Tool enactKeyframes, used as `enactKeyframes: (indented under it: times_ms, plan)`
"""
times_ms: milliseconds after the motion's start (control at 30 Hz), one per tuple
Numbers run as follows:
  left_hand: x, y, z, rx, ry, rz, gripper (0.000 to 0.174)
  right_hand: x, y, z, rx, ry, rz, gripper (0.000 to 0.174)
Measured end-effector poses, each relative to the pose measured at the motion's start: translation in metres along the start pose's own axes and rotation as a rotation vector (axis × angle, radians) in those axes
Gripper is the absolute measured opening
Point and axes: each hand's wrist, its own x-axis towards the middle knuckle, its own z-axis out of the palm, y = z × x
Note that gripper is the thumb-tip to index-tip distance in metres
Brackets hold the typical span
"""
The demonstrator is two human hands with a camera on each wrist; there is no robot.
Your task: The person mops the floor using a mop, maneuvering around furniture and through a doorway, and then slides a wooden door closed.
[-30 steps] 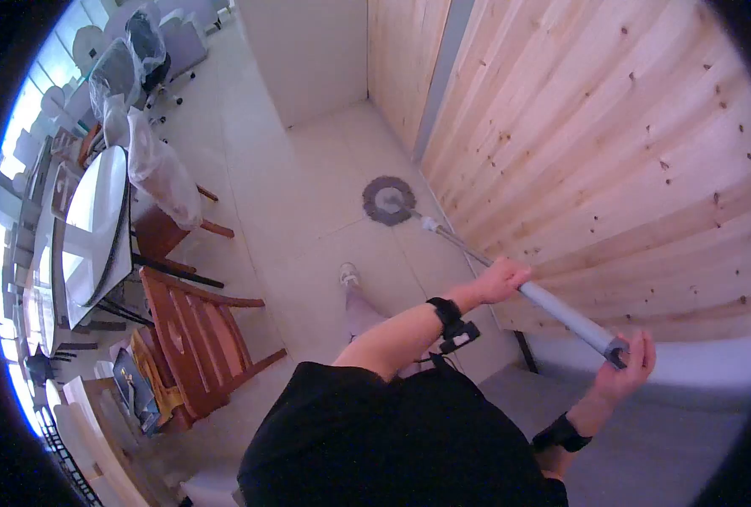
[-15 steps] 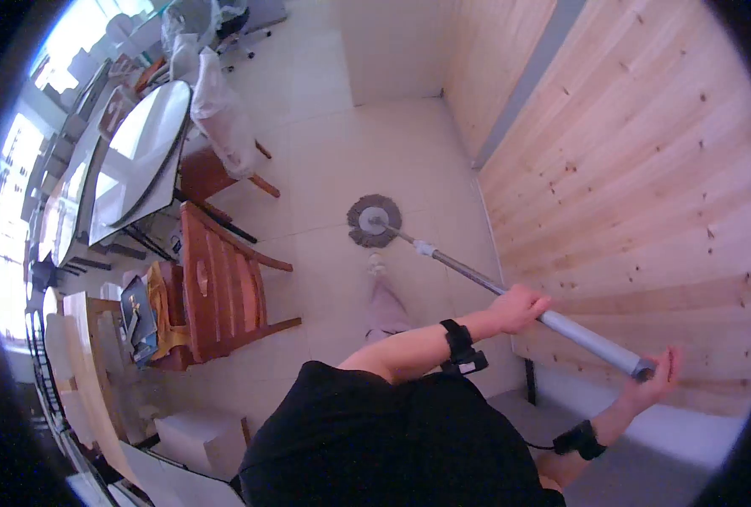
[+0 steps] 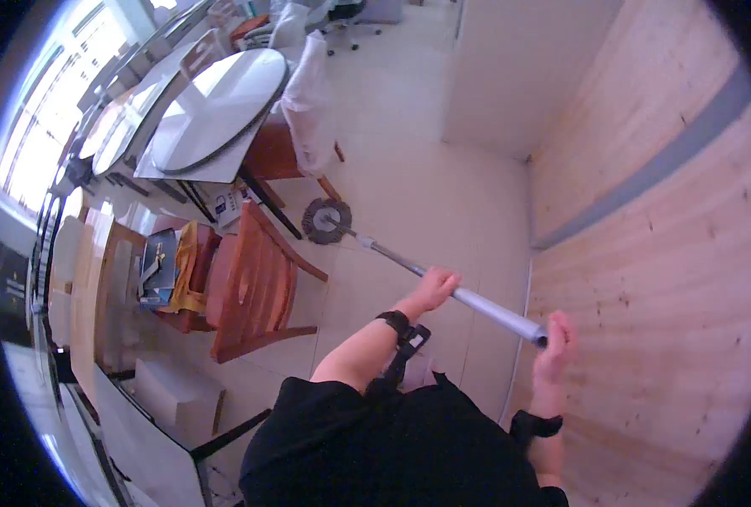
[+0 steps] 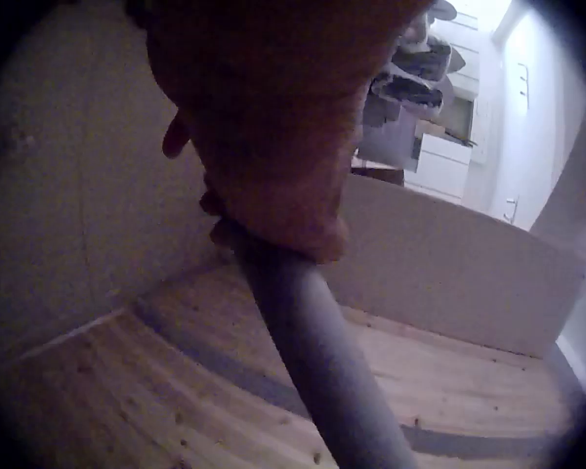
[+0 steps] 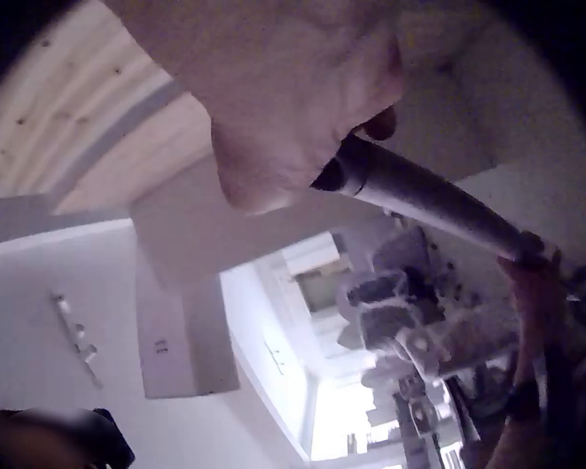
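A flat mop with a round, shaggy grey-brown head (image 3: 313, 223) lies against the tiled floor in the head view, close to a table leg and the red-brown chair. Its handle (image 3: 498, 313) rises toward the person, thin metal below and thicker grey tube above. My left hand (image 3: 435, 289) grips the handle partway up, at the lower end of the grey tube. Around the tube's top end is my right hand (image 3: 555, 345); the right wrist view shows the dark handle end (image 5: 332, 174) at its palm. In the left wrist view the tube (image 4: 322, 352) runs down from the left hand.
A wooden chair (image 3: 257, 283) stands left of the mop, bags on the seat beside it. Behind are a round-topped table (image 3: 223, 106) and a plastic-wrapped chair (image 3: 310, 110). A knotty wooden panel wall (image 3: 637, 338) borders the right side, with a pale block (image 3: 519, 68) beyond.
The mop head has swept left across the floor, from beside the wooden wall to near the table and chair legs. Both hands keep their hold and the head view has turned.
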Motion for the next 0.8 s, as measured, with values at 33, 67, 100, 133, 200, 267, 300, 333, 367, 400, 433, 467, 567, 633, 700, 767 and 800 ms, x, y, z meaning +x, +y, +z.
enactKeyframes:
  times_ms: [33, 67, 100, 133, 200, 267, 300, 333, 367, 400, 433, 467, 567, 633, 700, 767, 800]
  plan:
    - [0.011, -0.016, -0.018, 0.011, 0.048, 0.021, 0.038, 0.010, 0.008, 0.022, 0.012, -0.090, 0.018, 0.026]
    - [0.021, -0.031, -0.037, 0.006, 0.043, -0.041, 0.038, 0.022, 0.012, 0.045, 0.000, -0.186, 0.006, 0.025]
    - [0.031, -0.043, -0.057, -0.002, 0.033, -0.104, 0.039, 0.032, 0.015, 0.066, -0.014, -0.280, -0.003, 0.025]
    - [0.041, -0.051, -0.075, -0.012, 0.022, -0.169, 0.039, 0.041, 0.017, 0.085, -0.029, -0.372, -0.012, 0.025]
    - [0.060, -0.063, -0.115, 0.016, 0.102, -0.168, 0.040, 0.055, 0.019, 0.133, -0.024, -0.462, -0.023, 0.025]
    - [0.078, -0.075, -0.155, -0.025, 0.119, -0.215, 0.041, 0.069, 0.014, 0.181, -0.027, -0.553, -0.081, 0.024]
    - [0.087, -0.089, -0.170, 0.028, 0.152, -0.201, 0.042, 0.076, 0.012, 0.204, -0.032, -0.598, -0.131, 0.023]
    - [0.095, -0.105, -0.181, 0.079, 0.183, -0.188, 0.042, 0.082, 0.010, 0.222, -0.037, -0.642, -0.180, 0.022]
    - [0.101, -0.119, -0.188, 0.132, 0.214, -0.175, 0.042, 0.088, 0.008, 0.236, 0.002, -0.618, -0.154, 0.021]
    - [0.104, -0.114, -0.197, 0.163, 0.200, -0.298, 0.035, 0.094, 0.006, 0.250, 0.041, -0.594, -0.124, 0.020]
    - [0.107, -0.116, -0.197, 0.271, 0.249, -0.252, 0.031, 0.097, 0.005, 0.260, 0.078, -0.569, -0.090, 0.019]
    - [0.115, -0.116, -0.195, 0.380, 0.296, -0.204, 0.028, 0.105, -0.006, 0.269, 0.089, -0.576, -0.100, 0.018]
    - [0.137, -0.096, -0.190, 0.480, 0.326, -0.171, 0.023, 0.146, -0.040, 0.270, 0.125, -0.564, -0.190, 0.019]
    - [0.149, -0.069, -0.184, 0.414, 0.398, -0.142, 0.026, 0.165, -0.060, 0.271, 0.218, -0.471, -0.240, 0.020]
    - [0.160, -0.038, -0.182, 0.390, 0.344, -0.118, 0.016, 0.181, -0.104, 0.273, 0.388, -0.428, -0.243, 0.017]
    - [0.168, -0.005, -0.181, 0.293, 0.287, -0.074, 0.015, 0.201, -0.142, 0.267, 0.473, -0.432, -0.285, 0.018]
    - [0.171, 0.012, -0.179, 0.208, 0.256, -0.043, 0.018, 0.210, -0.158, 0.262, 0.475, -0.411, -0.313, 0.020]
